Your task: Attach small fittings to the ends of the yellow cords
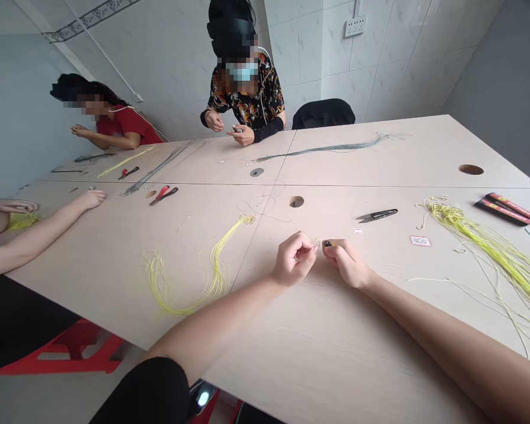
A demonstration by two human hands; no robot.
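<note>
My left hand is curled in a pinch on a short piece of yellow cord that sticks out toward the right. My right hand is closed around a small dark object, perhaps a lighter, whose tip points at the cord's end. Both hands rest on the light wooden table, almost touching each other. A bundle of yellow cords lies to the left of my left hand. Another, larger bundle of yellow cords lies to the right.
Black thread snips lie beyond my right hand, near a round hole in the table. Red-and-black packets sit at the right edge. Three other people work at the far and left sides, with red-handled pliers and grey cords there.
</note>
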